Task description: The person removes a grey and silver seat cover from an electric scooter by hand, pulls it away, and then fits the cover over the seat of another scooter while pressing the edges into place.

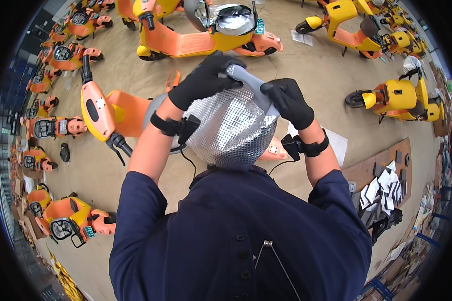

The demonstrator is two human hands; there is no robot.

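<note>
Both of my hands wear black gloves, with a black strap and device on each wrist. Between them is a silver, dimpled foil cover (231, 128) with a smooth grey edge band (250, 80), bulging close to my chest. My left hand (206, 80) is closed at the upper left end of the band; its fingertips are partly hidden. Lower down on the right, my right hand (289, 103) pinches the same band. Behind the cover stands an orange and yellow scooter (99, 108), its handlebar to the left and its seat mostly hidden by my left arm.
Another orange scooter (196, 44) stands just beyond, with a foil-covered bundle on it. Yellow scooters (399, 95) are at the right, and several orange ones line the left. A brown board (371, 168) at right bears scattered papers and dark pieces. White sheets lie on the floor.
</note>
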